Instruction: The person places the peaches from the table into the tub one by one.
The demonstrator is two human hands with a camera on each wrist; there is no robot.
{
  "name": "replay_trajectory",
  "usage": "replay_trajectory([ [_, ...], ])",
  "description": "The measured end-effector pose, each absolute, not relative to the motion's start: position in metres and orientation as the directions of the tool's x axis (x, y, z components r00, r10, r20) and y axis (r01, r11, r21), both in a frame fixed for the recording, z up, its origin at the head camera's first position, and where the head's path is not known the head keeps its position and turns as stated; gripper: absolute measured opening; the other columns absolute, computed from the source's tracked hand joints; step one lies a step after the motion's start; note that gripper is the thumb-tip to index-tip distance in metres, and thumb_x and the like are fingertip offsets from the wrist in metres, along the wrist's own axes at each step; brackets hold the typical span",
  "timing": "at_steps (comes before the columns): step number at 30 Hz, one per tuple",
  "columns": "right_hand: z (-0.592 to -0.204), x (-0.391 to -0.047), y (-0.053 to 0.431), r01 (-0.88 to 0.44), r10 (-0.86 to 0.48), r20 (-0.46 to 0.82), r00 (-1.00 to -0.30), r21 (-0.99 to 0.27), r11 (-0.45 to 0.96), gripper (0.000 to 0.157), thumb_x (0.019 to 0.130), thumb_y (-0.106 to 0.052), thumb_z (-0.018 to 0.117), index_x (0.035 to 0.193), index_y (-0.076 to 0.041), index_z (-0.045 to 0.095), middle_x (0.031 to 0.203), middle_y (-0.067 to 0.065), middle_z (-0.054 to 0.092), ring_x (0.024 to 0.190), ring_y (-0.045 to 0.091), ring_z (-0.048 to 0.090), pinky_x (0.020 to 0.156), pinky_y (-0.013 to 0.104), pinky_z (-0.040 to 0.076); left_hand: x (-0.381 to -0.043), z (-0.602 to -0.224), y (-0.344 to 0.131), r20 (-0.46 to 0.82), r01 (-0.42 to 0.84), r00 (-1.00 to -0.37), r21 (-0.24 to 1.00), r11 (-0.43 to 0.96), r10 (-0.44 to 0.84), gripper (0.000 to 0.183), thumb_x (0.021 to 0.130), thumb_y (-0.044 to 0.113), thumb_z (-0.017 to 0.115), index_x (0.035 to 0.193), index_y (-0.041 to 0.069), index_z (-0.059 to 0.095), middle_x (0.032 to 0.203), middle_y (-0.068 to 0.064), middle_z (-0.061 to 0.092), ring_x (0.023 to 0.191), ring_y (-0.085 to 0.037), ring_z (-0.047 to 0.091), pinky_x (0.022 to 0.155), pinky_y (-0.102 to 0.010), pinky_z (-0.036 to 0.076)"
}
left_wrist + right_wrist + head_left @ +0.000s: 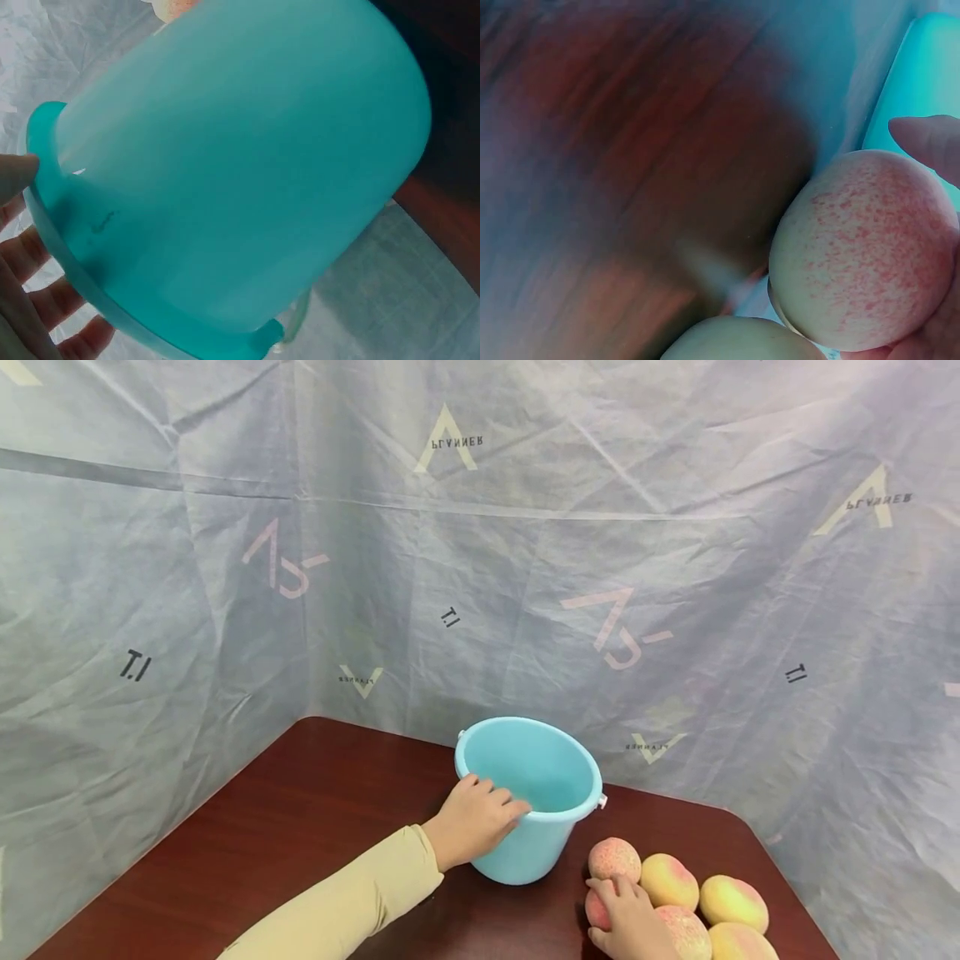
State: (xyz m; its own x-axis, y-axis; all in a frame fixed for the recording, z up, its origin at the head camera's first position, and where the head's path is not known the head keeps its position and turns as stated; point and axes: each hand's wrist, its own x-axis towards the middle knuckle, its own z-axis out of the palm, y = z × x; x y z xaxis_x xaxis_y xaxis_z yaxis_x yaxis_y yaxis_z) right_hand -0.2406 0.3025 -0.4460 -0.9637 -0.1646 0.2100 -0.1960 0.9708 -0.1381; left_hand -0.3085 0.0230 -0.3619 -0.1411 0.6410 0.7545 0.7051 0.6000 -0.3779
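Lower centre of the head view: my left hand grips the near rim of the light blue bucket, fingers closed over its edge. Lower right: my right hand has its fingers curled round a pinkish peach. Five other peaches lie close by on the dark red table, toward the lower right corner.

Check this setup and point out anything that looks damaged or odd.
The blue bucket has a small dark mark on its outside, possibly a scuff; PLANNER lettering on the backdrop looks flipped. Nothing appears spilled.
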Motion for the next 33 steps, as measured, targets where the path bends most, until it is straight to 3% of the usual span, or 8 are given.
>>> replay_trajectory([
  [18,-0.449,-0.239,0.303,-0.243,-0.217,0.238,-0.947,-0.085,0.966,0.057,0.062,-0.019,0.089,0.112,-0.012,0.061,0.105,0.011,0.054,0.095,0.038,0.056,0.082,0.052,0.048,-0.274,-0.366,0.007,0.76,0.792,-0.021,-0.384,0.475,0.649,0.02,0.074,0.024,0.083,0.092,0.024,0.075,0.073,0.012,0.067,0.064,-0.006,0.06,0.069,-0.024,0.044],
  [25,-0.447,-0.241,0.305,-0.238,-0.216,0.23,-0.949,-0.071,0.969,0.058,0.062,-0.02,0.089,0.112,-0.012,0.06,0.104,0.011,0.053,0.097,0.04,0.056,0.078,0.051,0.05,-0.272,-0.366,-0.005,0.77,0.814,0.144,-0.449,0.367,0.622,0.023,0.072,0.023,0.083,0.094,0.024,0.074,0.077,0.015,0.068,0.065,-0.002,0.058,0.068,-0.019,0.043],
  [30,-0.447,-0.24,0.305,-0.23,-0.211,0.224,-0.951,-0.063,0.971,0.06,0.062,-0.022,0.09,0.112,-0.013,0.06,0.108,0.012,0.054,0.101,0.041,0.056,0.078,0.052,0.05,-0.274,-0.371,-0.017,0.778,0.839,0.17,-0.436,0.326,0.604,0.009,0.09,0.021,0.067,0.094,0.022,0.074,0.08,0.014,0.069,0.068,-0.002,0.059,0.069,-0.018,0.044],
  [33,-0.447,-0.239,0.304,-0.229,-0.21,0.217,-0.953,-0.065,0.971,0.061,0.061,-0.023,0.09,0.113,-0.014,0.06,0.11,0.013,0.054,0.103,0.042,0.055,0.079,0.053,0.05,-0.274,-0.375,-0.021,0.795,0.841,0.179,-0.429,0.329,0.58,0.024,0.099,0.02,0.052,0.093,0.021,0.075,0.083,0.013,0.07,0.07,-0.004,0.06,0.071,-0.018,0.047],
])
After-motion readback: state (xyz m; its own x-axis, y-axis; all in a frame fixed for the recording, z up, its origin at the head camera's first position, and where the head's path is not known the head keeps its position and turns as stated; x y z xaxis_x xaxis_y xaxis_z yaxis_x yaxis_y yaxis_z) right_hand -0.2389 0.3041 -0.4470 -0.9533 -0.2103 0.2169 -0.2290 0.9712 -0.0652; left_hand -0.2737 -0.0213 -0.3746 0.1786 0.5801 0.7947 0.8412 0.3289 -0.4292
